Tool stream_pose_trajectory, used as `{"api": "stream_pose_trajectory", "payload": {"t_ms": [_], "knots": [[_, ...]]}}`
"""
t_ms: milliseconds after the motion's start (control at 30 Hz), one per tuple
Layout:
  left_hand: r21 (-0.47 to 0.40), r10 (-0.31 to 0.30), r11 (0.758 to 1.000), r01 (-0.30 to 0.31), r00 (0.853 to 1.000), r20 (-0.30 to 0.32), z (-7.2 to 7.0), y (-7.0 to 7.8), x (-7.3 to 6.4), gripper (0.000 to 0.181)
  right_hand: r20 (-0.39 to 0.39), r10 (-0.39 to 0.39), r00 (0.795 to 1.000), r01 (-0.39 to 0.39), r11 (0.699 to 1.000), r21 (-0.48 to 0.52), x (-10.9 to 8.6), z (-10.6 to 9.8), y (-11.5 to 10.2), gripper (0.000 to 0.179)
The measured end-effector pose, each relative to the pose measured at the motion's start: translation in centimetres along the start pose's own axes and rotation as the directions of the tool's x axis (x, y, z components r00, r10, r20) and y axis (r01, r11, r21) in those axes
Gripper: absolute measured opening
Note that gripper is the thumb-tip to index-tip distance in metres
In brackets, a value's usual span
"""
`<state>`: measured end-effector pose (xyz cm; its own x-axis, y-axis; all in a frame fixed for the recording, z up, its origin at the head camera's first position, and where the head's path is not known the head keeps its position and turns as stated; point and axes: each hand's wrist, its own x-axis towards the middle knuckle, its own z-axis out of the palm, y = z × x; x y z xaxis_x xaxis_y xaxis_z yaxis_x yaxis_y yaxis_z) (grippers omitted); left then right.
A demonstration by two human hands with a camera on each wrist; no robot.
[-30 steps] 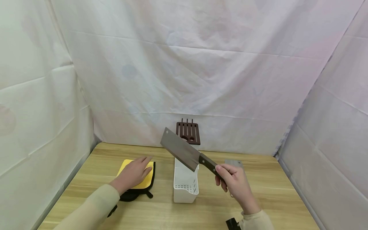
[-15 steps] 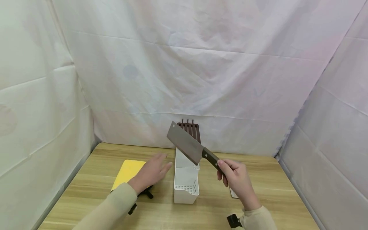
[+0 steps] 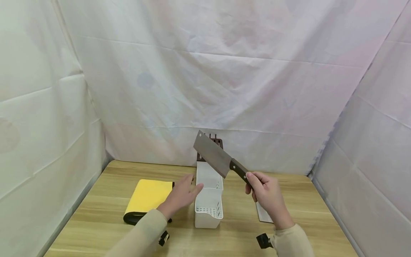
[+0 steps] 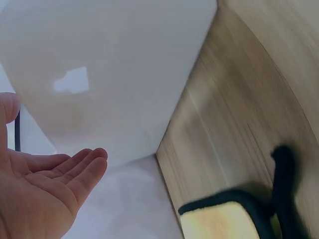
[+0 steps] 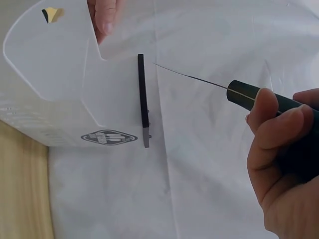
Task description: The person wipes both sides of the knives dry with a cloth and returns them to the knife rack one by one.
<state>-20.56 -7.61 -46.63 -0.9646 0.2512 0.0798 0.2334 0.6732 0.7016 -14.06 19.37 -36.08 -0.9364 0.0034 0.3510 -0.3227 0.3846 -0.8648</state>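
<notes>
Cleaver [image 3: 212, 153] hangs tilted above a white knife holder [image 3: 208, 200] at the tabletop's [image 3: 96, 221] center, its dark handle gripped in the right hand [image 3: 266, 196], blade angled toward 10 o'clock. The left hand [image 3: 181, 194], fingers straight and relaxed, touches the holder's left wall, seemingly to brace it. A yellow cloth [image 3: 146, 196] lies at 9 o'clock.
</notes>
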Motion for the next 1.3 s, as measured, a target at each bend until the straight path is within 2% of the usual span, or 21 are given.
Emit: {"api": "stream_pose_trajectory", "payload": {"t_ms": [200, 433, 533, 800, 900, 1300], "knots": [[-0.049, -0.038, 0.998, 0.037, 0.999, -0.006, 0.8, 0.5, 0.5, 0.073, 0.006, -0.02, 1.0, 0.021, 0.999, -0.037, 0.7, -0.4, -0.5, 0.028], [-0.075, -0.02, 0.997, 0.018, 0.999, -0.025, 1.4, 0.4, 1.0, 0.066, 0.005, -0.046, 0.999, 0.046, 0.993, -0.105, 1.2, -0.9, -1.2, 0.029], [-0.105, -0.02, 0.994, 0.016, 0.999, -0.039, 1.7, 0.3, 1.0, 0.065, 0.003, -0.039, 0.999, 0.039, 0.992, -0.119, 1.4, -1.0, -1.4, 0.03], [-0.198, -0.064, 0.979, 0.045, 0.994, -0.093, 2.5, -0.1, 0.7, 0.059, 0.012, -0.007, 1.0, 0.009, 0.984, -0.176, 2.2, -0.9, -2.2, 0.034], [-0.2, -0.06, 0.979, 0.037, 0.992, -0.11, 2.5, -0.1, 0.6, 0.058, 0.021, 0.009, 1.0, -0.005, 0.983, -0.186, 2.4, -0.9, -2.6, 0.035], [-0.161, -0.027, 0.987, 0.008, 0.993, -0.114, 2.5, -0.1, 0.6, 0.057, 0.031, 0.03, 0.999, -0.022, 0.974, -0.227, 2.7, -0.8, -4.1, 0.036]]}}
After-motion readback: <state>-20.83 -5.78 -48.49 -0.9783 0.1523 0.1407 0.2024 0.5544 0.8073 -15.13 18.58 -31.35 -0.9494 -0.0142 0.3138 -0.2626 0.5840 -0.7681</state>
